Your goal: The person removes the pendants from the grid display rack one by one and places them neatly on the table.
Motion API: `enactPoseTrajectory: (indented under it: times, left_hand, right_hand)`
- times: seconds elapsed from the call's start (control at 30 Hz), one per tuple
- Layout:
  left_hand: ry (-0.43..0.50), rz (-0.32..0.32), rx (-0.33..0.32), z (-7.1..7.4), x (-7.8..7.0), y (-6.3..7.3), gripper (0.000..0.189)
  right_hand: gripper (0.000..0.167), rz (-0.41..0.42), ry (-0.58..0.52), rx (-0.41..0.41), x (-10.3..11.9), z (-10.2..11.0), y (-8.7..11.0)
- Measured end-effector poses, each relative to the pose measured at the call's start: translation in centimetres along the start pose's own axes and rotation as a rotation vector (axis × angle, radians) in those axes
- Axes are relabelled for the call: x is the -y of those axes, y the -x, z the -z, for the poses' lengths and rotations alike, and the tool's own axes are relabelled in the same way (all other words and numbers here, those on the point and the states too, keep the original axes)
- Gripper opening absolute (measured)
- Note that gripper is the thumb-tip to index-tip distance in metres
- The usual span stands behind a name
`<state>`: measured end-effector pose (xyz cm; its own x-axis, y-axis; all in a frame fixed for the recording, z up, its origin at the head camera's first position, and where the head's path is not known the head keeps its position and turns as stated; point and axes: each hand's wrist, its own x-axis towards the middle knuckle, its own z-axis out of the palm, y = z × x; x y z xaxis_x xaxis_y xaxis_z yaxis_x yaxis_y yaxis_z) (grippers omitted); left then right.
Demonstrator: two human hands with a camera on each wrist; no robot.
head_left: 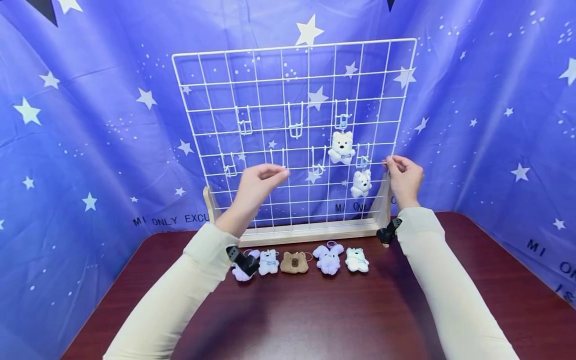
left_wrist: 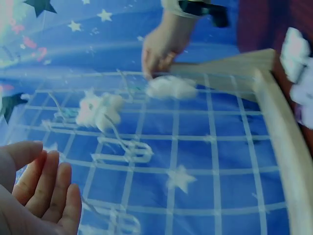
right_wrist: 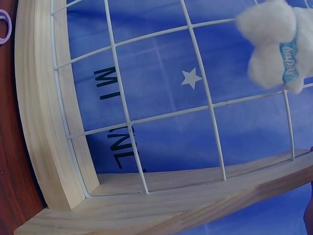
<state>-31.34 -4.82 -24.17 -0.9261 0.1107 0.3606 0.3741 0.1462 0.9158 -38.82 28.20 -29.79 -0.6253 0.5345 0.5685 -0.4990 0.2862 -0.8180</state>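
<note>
While the right hand (head_left: 405,177) pinches the right edge of the white wire grid panel (head_left: 294,135) with fingers curled together on the wire, the left hand (head_left: 258,182) hovers in front of the grid's lower middle, its fingers loosely bent, close together and holding nothing. That grid stands upright in a pale wooden base frame (head_left: 310,231) at the back of the dark reddish-brown surface (head_left: 315,320). Two small white plush bear keychains hang from hooks on its right side, the upper one (head_left: 341,147) above the lower one (head_left: 361,183), which hangs just beside the right hand. Five more small plush keychains (head_left: 299,260) lie in a row on the surface just before the frame. A blue star-printed cloth backdrop (head_left: 90,125) surrounds everything.
</note>
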Motion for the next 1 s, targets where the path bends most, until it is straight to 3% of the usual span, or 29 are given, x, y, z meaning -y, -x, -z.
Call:
enactPoseTrajectory:
  times: [0.2,0.33,0.6,0.83,1.0]
  left_hand:
    - [0.027,-0.020,0.077,-3.1,-2.5,-2.3,0.024]
    - [0.032,-0.023,0.083,-4.9,-3.4,-3.9,0.023]
    - [-0.039,-0.130,-0.025,-8.0,-4.7,-6.2,0.021]
    - [-0.176,-0.211,-0.101,-10.5,-5.1,-7.4,0.023]
    - [-0.301,-0.249,-0.183,-11.4,-5.7,-7.9,0.023]
  right_hand:
    - [0.026,-0.019,0.006,0.008,-0.6,0.1,0.4]
    - [0.026,-0.029,0.009,0.005,-0.8,0.1,0.3]
    - [0.024,0.017,0.014,-0.004,-0.5,0.0,0.0]
    - [0.024,-0.022,0.013,0.001,-0.3,0.0,-0.1]
    - [0.025,-0.025,0.025,-0.003,-0.2,-0.1,-0.3]
